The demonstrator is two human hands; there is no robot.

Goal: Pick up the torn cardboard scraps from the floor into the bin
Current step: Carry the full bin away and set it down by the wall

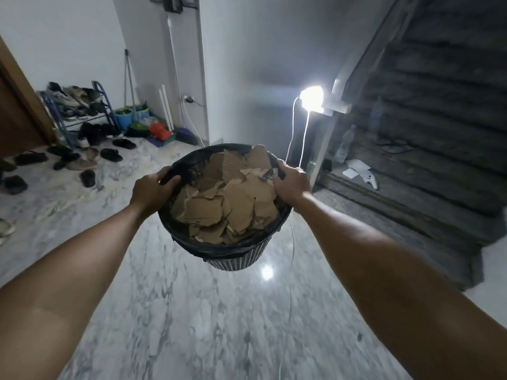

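A black mesh bin [225, 207], lined with a dark bag, is held up off the marble floor [192, 311] at the centre of the head view. The left hand [152, 189] is clamped on the rim at 9 o'clock, fingers curled over the edge; the right hand [292, 183] is clamped on the rim at 3 o'clock, with its fingers reaching in among the topmost pieces. The cardboard scraps [227, 204] are heaped inside the bin nearly to the rim, with a few jutting above it at 12 o'clock. No scraps are seen on the visible floor, so the picking-up is judged done or close to it. The scraps are judged light, stiff and rough-edged, easily taken by a pinch on a flat edge; loosely stacked, the top ones could slide out if the bin is tipped. The bin itself is judged light but slightly flexible at the mesh wall, so the rim, gripped on opposite sides as now, is the sound place to hold; the liner may slip under the fingers. A shoe rack [79, 108] with scattered sandals is noted at 10 o'clock, a bright lamp [311, 97] at 1 o'clock, and dark stairs [439, 119] at 2 o'clock.
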